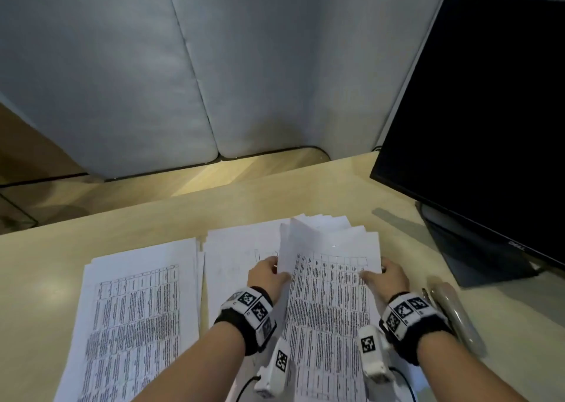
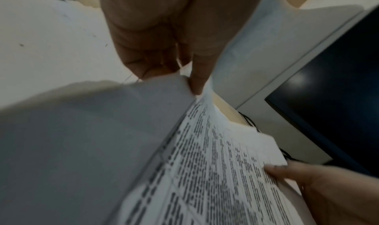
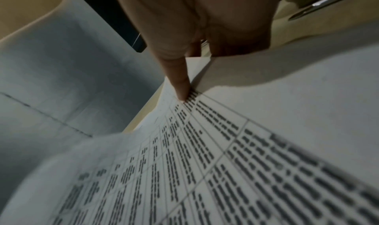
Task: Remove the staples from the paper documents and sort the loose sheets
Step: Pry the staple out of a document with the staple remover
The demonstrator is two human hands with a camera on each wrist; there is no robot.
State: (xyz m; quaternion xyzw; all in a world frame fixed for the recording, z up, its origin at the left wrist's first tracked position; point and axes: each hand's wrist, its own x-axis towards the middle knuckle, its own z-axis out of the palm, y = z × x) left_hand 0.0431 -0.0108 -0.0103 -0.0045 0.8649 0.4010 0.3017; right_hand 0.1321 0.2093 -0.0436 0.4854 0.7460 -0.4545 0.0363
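Both hands hold a printed paper document [image 1: 327, 303] above the desk, its table text facing up. My left hand [image 1: 269, 274] pinches the top sheet [image 1: 290, 248] at its left edge and lifts it away from the pages below; thumb and fingers [image 2: 197, 76] clamp that edge. My right hand [image 1: 386, 276] grips the document's right edge, thumb [image 3: 180, 84] lying on the printed table, fingers underneath. A stack of printed sheets [image 1: 137, 316] lies at the left. A spread of mostly blank-faced sheets [image 1: 238, 254] lies in the middle, beneath the held document.
A dark monitor [image 1: 483, 120] on a stand [image 1: 470, 248] fills the right side. A metal tool with a pale handle [image 1: 452, 313] lies on the desk right of my right wrist. Grey padded panels [image 1: 153, 65] rise behind the wooden desk [image 1: 122, 221].
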